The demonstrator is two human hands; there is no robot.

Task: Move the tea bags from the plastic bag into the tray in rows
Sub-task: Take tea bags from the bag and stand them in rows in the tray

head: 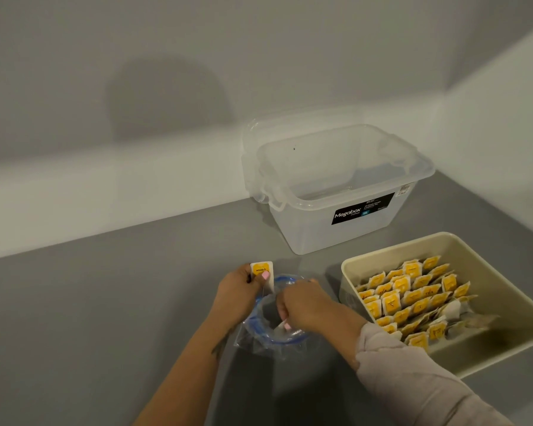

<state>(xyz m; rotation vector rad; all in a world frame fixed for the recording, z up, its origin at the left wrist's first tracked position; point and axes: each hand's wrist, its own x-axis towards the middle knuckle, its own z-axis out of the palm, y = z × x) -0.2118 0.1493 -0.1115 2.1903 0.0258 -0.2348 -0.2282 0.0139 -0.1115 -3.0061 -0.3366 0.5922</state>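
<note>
Left of the tray (348, 269), our left hand (239, 290) pinches a tea bag (260, 270) while our right hand (302, 305) reaches, fingers curled, into the plastic bag (268, 330), which could slide if yanked.

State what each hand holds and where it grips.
Left hand pinches a tea bag at its lower edge. Right hand reaches into the plastic bag; its hold is unclear.

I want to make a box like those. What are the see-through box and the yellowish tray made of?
The see-through box looks like clear, slightly frosted plastic: you can see its floor through the walls. The tray seems to be cream plastic with a smooth matte finish and rounded corners, though it could be another moulded material.
</note>
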